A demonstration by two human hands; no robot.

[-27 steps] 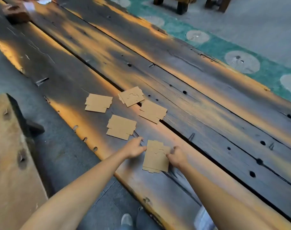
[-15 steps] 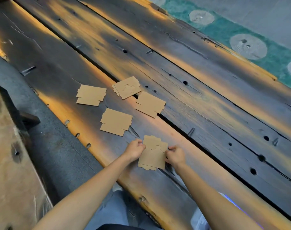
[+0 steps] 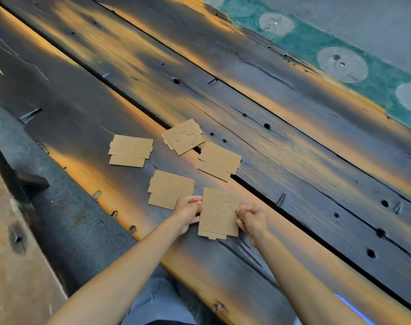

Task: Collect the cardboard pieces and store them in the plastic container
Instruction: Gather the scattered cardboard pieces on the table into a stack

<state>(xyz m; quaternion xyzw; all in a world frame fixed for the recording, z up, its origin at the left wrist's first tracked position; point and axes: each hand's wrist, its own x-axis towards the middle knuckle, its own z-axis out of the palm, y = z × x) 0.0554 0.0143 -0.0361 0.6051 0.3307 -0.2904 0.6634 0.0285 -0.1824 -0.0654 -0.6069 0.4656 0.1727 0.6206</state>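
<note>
Gripping the near stack (image 3: 219, 213) from both sides: left hand (image 3: 188, 213) pinching its left edge, right hand (image 3: 251, 218) its right, long axis running near to far on the plank (image 3: 293, 141). Four more stacks lying beyond, nearest one (image 3: 170, 188) just far-left, touching the left hand. Plastic container not in view.

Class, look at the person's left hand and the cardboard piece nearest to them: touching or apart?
Touching. The head view shows the left hand with fingers against the left edge of the cardboard piece.
</note>
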